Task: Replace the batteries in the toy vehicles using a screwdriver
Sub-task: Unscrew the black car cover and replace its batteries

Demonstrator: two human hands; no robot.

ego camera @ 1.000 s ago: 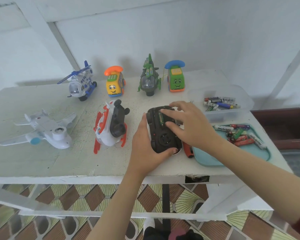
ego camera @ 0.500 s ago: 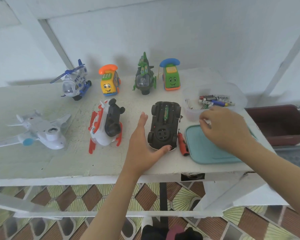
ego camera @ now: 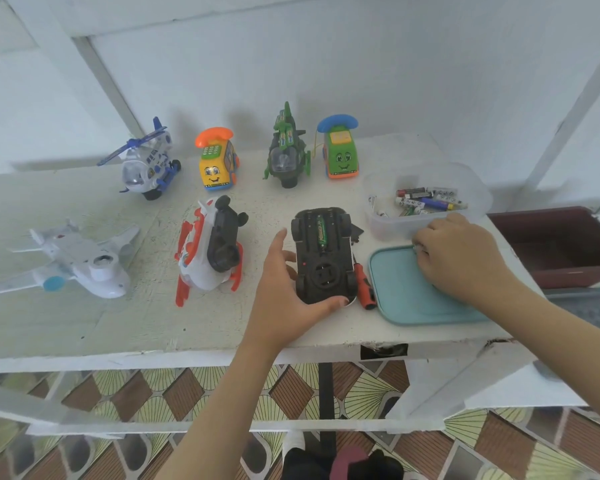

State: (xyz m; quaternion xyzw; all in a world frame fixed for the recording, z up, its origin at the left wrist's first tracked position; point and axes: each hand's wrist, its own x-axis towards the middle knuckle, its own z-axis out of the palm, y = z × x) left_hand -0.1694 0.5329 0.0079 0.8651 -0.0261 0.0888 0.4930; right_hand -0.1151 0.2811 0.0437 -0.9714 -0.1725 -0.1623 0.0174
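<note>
While your left hand (ego camera: 284, 292) is gripping the black toy car (ego camera: 323, 261), the car is lying wheels-up on the white counter (ego camera: 136, 323), near the front edge. Your thumb is wrapping its near end and your fingers (ego camera: 278, 242) are running up its left side, clamped on the body. The battery bay is lying open, with one green battery (ego camera: 321, 233) sitting in it. A small black cover piece (ego camera: 357, 233) is lying just beside the car's far right corner.

Your right hand (ego camera: 465, 258) is resting knuckles-up over the far corner of the teal tray (ego camera: 406, 299). Its fingers (ego camera: 426, 237) are curling down at the tray's rim. You cannot tell from here whether they are pinching anything.

The red-handled screwdriver (ego camera: 364, 289) is lying between car and tray, touching neither hand. The clear tub (ego camera: 388, 226), just behind the tray, is holding loose batteries (ego camera: 426, 200).

Six other toys are sitting on the counter:
- Back row: a blue-white helicopter (ego camera: 149, 164), a yellow phone car (ego camera: 217, 164), a green helicopter (ego camera: 286, 154) and a green phone car (ego camera: 340, 150).
- Nearer row: a white airplane (ego camera: 80, 261), and a red-white vehicle (ego camera: 212, 251) tipped on its side.
</note>
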